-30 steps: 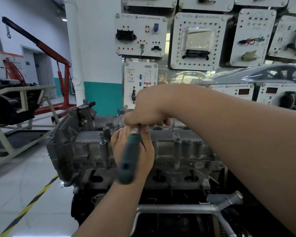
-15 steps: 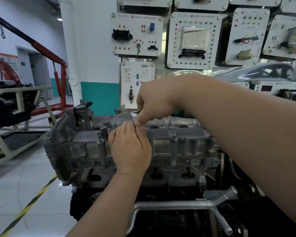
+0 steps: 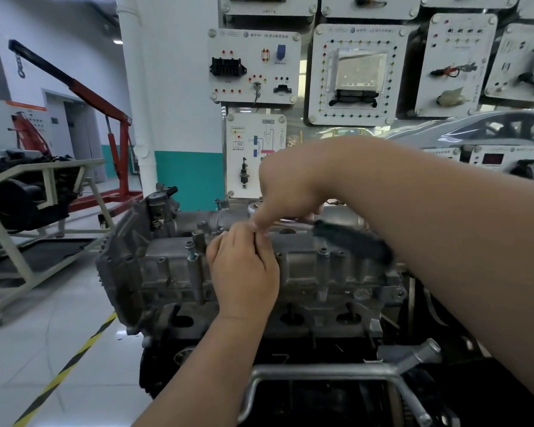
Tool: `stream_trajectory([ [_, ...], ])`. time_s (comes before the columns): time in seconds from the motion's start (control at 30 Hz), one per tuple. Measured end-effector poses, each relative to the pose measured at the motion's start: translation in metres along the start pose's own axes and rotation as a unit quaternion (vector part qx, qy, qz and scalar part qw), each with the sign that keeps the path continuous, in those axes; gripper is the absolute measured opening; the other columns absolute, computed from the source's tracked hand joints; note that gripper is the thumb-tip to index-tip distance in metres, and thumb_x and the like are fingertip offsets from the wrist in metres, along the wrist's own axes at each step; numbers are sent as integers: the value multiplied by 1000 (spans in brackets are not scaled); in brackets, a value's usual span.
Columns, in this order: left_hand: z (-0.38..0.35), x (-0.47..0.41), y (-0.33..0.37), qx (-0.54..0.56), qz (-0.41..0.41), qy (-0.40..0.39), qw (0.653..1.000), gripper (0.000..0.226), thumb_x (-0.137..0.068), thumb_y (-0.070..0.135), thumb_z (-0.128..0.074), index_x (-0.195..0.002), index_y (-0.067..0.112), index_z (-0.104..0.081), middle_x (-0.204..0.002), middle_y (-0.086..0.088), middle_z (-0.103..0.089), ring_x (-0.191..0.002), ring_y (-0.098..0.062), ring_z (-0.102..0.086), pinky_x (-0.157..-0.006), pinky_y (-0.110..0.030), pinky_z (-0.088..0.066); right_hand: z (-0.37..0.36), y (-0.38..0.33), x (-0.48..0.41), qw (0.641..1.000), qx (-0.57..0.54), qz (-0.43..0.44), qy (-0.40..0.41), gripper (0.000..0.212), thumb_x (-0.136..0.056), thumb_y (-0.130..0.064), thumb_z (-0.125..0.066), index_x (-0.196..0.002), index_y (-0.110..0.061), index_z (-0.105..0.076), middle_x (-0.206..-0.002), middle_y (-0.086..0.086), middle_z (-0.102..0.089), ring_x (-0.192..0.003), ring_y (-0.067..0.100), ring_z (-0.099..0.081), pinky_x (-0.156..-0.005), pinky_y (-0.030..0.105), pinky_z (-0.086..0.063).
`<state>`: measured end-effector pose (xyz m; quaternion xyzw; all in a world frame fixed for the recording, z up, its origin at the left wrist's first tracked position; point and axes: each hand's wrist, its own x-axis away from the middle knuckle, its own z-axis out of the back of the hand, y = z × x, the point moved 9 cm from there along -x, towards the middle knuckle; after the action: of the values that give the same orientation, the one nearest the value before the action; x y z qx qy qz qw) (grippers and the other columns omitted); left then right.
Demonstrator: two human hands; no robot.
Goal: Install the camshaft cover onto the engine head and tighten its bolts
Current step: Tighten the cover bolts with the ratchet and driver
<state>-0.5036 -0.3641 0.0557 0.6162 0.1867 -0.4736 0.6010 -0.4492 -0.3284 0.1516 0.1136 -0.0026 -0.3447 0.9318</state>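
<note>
Camshaft cover (image 3: 336,272): sitting atop the engine head (image 3: 318,311) at frame centre, one bolt (image 3: 192,257) standing proud near its 9 o'clock end. Right hand (image 3: 290,192): grip closing on a ratchet wrench (image 3: 352,245), blurred dark handle pointing toward 4 o'clock. Left hand (image 3: 244,272): resting on the cover, fingers curling; whether this grip is holding anything cannot be told. Red engine hoist (image 3: 84,90): standing at 10 o'clock.

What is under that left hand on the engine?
The left hand lies on the grey camshaft cover. Whether a bolt or tool tip sits beneath its fingers is hidden.
</note>
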Motion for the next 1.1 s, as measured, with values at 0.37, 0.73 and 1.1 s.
stream_trajectory([
  [0.37, 2, 2, -6, 20, 25, 5, 999, 36, -95, 30, -32, -86, 10, -61, -77, -1, -57, -77, -18, -55, -79, -20, -34, -9, -2, 0, 999, -37, -22, -19, 49, -87, -55, -55, -61, -14, -62, -41, -3, -60, -36, 13, -60, -47, 22, -43],
  [0.73, 3, 0, -3, 3, -24, 32, 999, 35, -95, 36, -26, -75, 19, -49, -67, 16, -42, -69, -1, -31, -80, -25, -29, 1, 1, -2, 999, 35, 22, 7, 41, -83, -56, -63, -83, -15, -71, -76, 1, -67, -66, 16, -59, -54, 26, -39],
  [1.1, -10, 1, -13, -6, 35, -39, 999, 70, -92, 56, -17, -107, 7, -65, -104, -14, -66, -100, -34, -58, -89, -42, -43, -9, 0, -11, 996, -81, -36, 12, 55, -88, -63, -50, -64, -14, -61, -33, -8, -51, -26, 9, -49, -35, 13, -36],
])
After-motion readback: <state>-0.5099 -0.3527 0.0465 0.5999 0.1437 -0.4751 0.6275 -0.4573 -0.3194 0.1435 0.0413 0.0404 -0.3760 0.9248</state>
